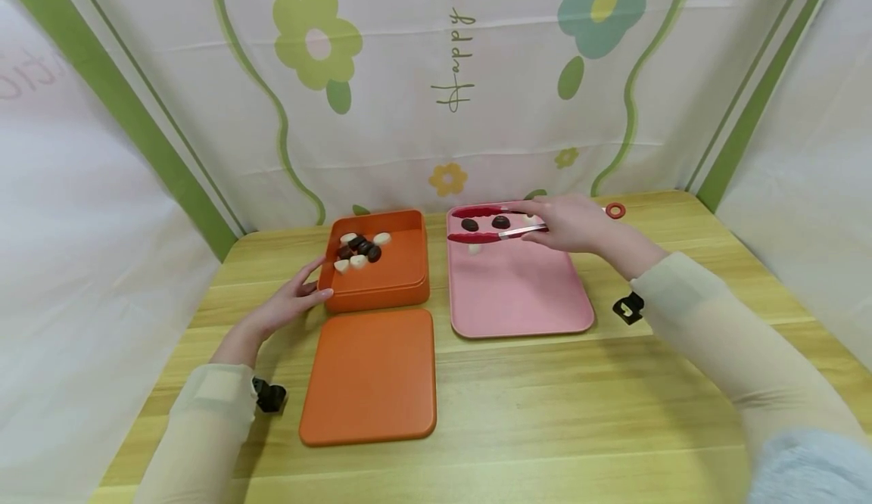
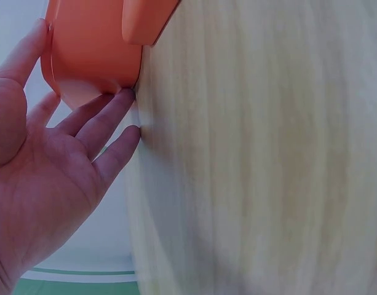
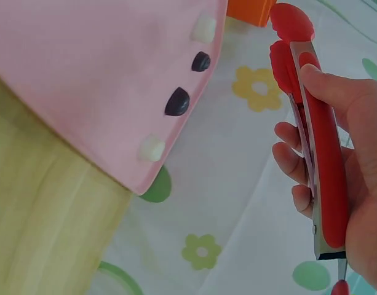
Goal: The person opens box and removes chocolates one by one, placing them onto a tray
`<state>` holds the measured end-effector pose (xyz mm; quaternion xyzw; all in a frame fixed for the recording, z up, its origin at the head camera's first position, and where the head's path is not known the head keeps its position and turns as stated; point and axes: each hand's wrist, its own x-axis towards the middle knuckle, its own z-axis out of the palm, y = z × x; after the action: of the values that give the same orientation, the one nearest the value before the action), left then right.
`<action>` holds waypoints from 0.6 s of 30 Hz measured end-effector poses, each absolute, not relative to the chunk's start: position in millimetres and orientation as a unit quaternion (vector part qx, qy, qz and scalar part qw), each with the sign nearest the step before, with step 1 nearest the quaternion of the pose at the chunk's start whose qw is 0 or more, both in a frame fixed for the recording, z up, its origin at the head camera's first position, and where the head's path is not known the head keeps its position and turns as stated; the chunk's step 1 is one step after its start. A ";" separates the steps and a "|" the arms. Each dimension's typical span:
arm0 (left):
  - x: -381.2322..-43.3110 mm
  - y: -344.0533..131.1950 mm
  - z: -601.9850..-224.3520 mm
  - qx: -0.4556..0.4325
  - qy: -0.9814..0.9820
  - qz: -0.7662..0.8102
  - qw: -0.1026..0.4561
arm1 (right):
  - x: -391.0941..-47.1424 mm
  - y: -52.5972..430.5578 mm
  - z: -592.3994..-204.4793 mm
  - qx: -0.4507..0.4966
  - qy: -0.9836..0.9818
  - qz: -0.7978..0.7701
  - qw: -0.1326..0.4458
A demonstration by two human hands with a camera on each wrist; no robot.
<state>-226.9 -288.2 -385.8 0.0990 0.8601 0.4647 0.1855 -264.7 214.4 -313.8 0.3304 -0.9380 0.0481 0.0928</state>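
My right hand [image 1: 572, 222] grips red-tipped metal tongs [image 1: 474, 238] over the back of a pink tray [image 1: 518, 292]. In the head view the tong arms are spread, with two dark chocolate-like pieces [image 1: 500, 222] showing between them. The right wrist view has the dark pieces [image 3: 177, 102] on the tray, between two white pieces [image 3: 152, 148], and nothing in the tong tips. My left hand [image 1: 289, 309] touches the left side of an orange box [image 1: 405, 292], thumb at its front corner, fingers extended. Several dark pieces [image 1: 364, 247] and white pieces [image 1: 342, 266] lie in the box's left part.
A flat orange lid [image 1: 371, 379] lies on the wooden table [image 1: 545, 413] in front of the box. The pink tray stands just right of the box. Behind the table hangs a flower-printed cloth [image 1: 388, 133], with white cloth walls at both sides.
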 end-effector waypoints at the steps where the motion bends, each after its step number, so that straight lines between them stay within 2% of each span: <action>1: -227.2 -288.2 -385.9 0.100 0.860 0.465 0.184 | -265.0 211.6 -311.7 0.333 -0.937 0.047 0.091; 18: -227.7 -288.6 -387.6 0.107 0.855 0.472 0.185 | -270.1 151.3 -294.0 0.377 -0.923 0.013 0.077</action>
<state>-227.7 -288.6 -387.6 0.1073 0.8551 0.4725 0.1845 -270.1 151.3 -294.0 0.3768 -0.9230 0.0129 0.0766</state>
